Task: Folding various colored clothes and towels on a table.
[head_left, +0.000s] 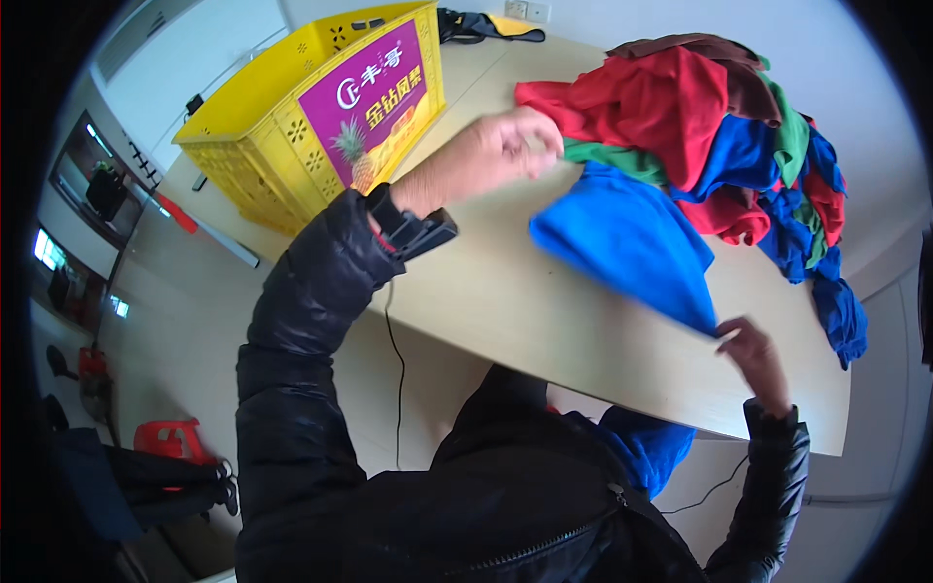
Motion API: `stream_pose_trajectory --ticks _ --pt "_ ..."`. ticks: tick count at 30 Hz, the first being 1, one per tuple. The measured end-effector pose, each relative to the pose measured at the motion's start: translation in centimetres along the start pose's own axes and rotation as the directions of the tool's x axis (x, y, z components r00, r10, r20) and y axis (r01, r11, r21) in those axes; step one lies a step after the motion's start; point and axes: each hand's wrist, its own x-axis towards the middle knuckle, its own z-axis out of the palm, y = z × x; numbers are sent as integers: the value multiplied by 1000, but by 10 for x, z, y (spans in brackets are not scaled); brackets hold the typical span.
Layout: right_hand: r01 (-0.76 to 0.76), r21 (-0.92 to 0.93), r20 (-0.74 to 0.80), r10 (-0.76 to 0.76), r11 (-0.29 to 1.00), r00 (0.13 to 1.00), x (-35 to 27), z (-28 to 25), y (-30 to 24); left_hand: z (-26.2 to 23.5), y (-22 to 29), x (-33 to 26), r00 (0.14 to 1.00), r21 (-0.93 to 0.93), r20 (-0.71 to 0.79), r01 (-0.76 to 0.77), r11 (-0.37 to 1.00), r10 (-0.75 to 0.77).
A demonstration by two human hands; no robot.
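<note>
A blue cloth (pixel 632 238) lies across the table in front of the heap, its near edge smeared by motion. My right hand (pixel 756 361) pinches the near right corner of this cloth. Further left, my left hand (pixel 505 151) is raised over the table with its fingers curled closed. It is apart from the blue cloth and overlaps the edge of a red cloth (pixel 661 102) in the picture; whatever its fingers hold, if anything, is hidden. Red, green, blue and brown cloths make up the crumpled heap (pixel 739 146) at the far right.
A yellow plastic crate (pixel 262 185) with a purple panel stands on the table (pixel 466 282) at the left. Black straps (pixel 486 26) lie behind it. More blue cloth (pixel 651 447) hangs below the table edge by my lap. A red stool (pixel 173 442) and another person's legs (pixel 165 476) show lower left.
</note>
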Motion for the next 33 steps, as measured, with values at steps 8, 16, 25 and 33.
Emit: stream_pose_trajectory --ticks 8,16,25,33 --pt "102 837 65 -283 537 957 83 146 -144 69 -5 47 939 -837 -155 41 546 -308" --pt "76 915 -56 -61 396 997 88 173 -153 122 22 81 864 -118 -503 -96 988 24" --pt "-42 965 38 20 258 999 77 175 -164 132 22 79 734 792 -63 -376 481 677" --pt "50 955 -67 49 293 997 92 106 -112 129 25 72 773 307 -470 -311 900 427"
